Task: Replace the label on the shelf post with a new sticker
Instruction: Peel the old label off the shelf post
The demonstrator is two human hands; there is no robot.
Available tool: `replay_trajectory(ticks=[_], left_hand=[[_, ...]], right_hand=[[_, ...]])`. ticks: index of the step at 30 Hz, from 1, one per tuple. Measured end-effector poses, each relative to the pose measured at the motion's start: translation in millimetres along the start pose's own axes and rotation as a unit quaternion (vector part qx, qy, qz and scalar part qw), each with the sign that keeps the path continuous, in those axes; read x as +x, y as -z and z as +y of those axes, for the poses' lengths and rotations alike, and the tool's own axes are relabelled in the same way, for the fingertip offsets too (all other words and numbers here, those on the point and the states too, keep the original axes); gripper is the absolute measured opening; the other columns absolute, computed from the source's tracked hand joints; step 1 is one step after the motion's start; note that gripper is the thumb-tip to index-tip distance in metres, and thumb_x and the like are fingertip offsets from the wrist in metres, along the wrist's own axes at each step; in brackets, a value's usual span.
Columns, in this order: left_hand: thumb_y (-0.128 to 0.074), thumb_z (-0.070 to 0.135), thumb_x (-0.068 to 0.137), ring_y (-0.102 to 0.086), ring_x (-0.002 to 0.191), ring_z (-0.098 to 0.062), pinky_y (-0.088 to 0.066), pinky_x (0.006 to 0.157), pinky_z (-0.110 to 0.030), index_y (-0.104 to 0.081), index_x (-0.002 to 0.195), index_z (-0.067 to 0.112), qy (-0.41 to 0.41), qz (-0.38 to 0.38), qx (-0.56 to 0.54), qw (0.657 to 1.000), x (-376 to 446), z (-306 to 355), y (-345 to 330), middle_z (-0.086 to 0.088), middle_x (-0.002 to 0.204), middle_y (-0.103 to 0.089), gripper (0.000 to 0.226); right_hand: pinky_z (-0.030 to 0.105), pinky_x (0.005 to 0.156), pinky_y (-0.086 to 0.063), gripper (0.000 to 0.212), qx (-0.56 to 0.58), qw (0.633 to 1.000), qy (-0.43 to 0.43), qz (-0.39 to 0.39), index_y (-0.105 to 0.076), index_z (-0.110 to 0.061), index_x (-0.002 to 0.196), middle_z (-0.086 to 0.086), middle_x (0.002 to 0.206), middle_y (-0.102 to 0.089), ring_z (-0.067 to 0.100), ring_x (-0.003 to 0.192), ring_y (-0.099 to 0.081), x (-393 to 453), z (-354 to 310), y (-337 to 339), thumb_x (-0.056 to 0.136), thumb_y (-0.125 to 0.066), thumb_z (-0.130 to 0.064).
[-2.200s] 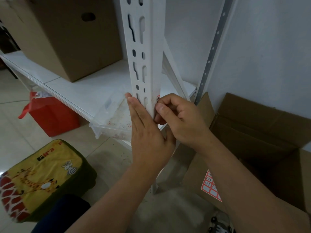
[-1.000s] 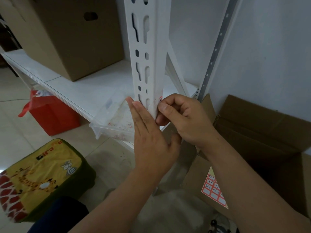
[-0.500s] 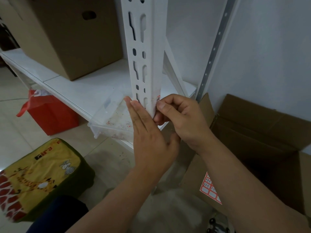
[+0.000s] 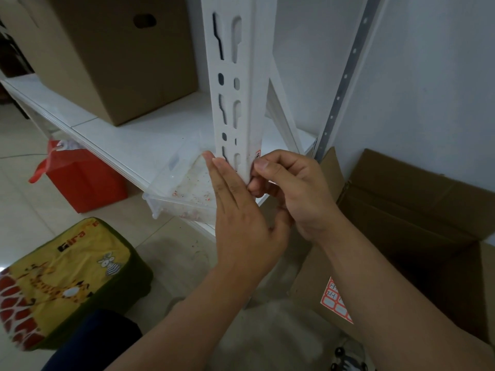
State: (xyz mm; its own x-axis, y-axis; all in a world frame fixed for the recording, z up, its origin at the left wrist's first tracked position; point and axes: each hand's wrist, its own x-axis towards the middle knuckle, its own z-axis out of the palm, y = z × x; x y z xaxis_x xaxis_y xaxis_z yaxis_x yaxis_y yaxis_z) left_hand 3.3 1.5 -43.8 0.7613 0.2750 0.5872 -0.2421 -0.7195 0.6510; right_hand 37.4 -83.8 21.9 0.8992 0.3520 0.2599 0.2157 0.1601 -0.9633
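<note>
Little had changed from half a second earlier: the right hand [image 4: 292, 188] kept its curled, narrow grip picking at the small red-edged label [image 4: 257, 154] on the white slotted metal shelf post [image 4: 235, 84], while the left hand [image 4: 238, 218] stayed flat, fingers straight, against the post's front. A red-and-white sticker sheet [image 4: 336, 303] lay on the brown cardboard box [image 4: 417, 226] below.

White wall [image 4: 428, 76], pale tiled floor [image 4: 24, 188], white shelf board [image 4: 128, 140], dim light.
</note>
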Motion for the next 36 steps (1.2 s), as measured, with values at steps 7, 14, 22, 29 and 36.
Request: replay_trajectory(ticks=[7, 14, 22, 29, 36], left_hand=[[-0.058, 0.037, 0.088, 0.017, 0.148, -0.015, -0.001, 0.114, -0.009, 0.014, 0.148, -0.007, 0.000, 0.002, -0.005, 1.000, 0.3, 1.2, 0.1, -0.020, 0.158, 0.020, 0.103], [-0.054, 0.034, 0.089, 0.015, 0.149, -0.018, -0.003, 0.116, -0.014, 0.017, 0.147, -0.004, -0.002, 0.012, -0.016, 1.000, 0.6, 2.5, -2.0, -0.019, 0.158, 0.021, 0.099], [-0.055, 0.027, 0.091, 0.013, 0.149, -0.020, -0.001, 0.118, -0.017, 0.020, 0.146, 0.003, -0.007, 0.020, -0.014, 1.000, -1.2, 4.6, -1.4, -0.018, 0.159, 0.019, 0.096], [-0.055, 0.027, 0.088, 0.015, 0.149, -0.018, 0.002, 0.115, -0.012, 0.015, 0.147, -0.004, -0.006, 0.015, -0.011, 1.000, -0.1, 3.8, -1.3, -0.021, 0.159, 0.016, 0.097], [-0.058, 0.026, 0.090, 0.016, 0.148, -0.014, 0.002, 0.114, -0.011, 0.021, 0.147, 0.003, 0.003, 0.008, -0.017, 1.000, -1.3, 4.7, -0.7, -0.015, 0.159, 0.021, 0.099]], right_hand=[[0.027, 0.066, -0.053, 0.023, 0.007, 0.999, -0.011, 0.030, -0.060, 0.004, 0.073, 0.008, 0.058, -0.060, 0.017, 0.058, -0.056, 1.7, 0.7, -2.6, 0.093, -0.053, -0.003], [0.026, 0.067, -0.054, 0.023, -0.025, 0.997, -0.009, 0.070, -0.059, 0.011, 0.075, 0.005, 0.056, -0.059, 0.012, 0.055, -0.055, -0.5, 0.0, -8.1, 0.091, -0.053, -0.004], [0.029, 0.067, -0.052, 0.024, 0.034, 0.996, -0.031, 0.073, -0.061, -0.001, 0.067, 0.007, 0.056, -0.056, 0.014, 0.056, -0.052, -1.4, 1.3, -9.6, 0.090, -0.053, -0.003], [0.030, 0.071, -0.052, 0.024, 0.042, 0.997, -0.040, 0.050, -0.062, -0.002, 0.071, 0.005, 0.058, -0.058, 0.013, 0.058, -0.053, -1.7, 2.3, -6.6, 0.093, -0.053, -0.007], [0.023, 0.063, -0.051, 0.022, -0.009, 0.996, -0.047, 0.078, -0.061, 0.002, 0.069, 0.003, 0.054, -0.056, 0.009, 0.053, -0.051, -0.8, -4.0, -11.5, 0.090, -0.054, -0.003]])
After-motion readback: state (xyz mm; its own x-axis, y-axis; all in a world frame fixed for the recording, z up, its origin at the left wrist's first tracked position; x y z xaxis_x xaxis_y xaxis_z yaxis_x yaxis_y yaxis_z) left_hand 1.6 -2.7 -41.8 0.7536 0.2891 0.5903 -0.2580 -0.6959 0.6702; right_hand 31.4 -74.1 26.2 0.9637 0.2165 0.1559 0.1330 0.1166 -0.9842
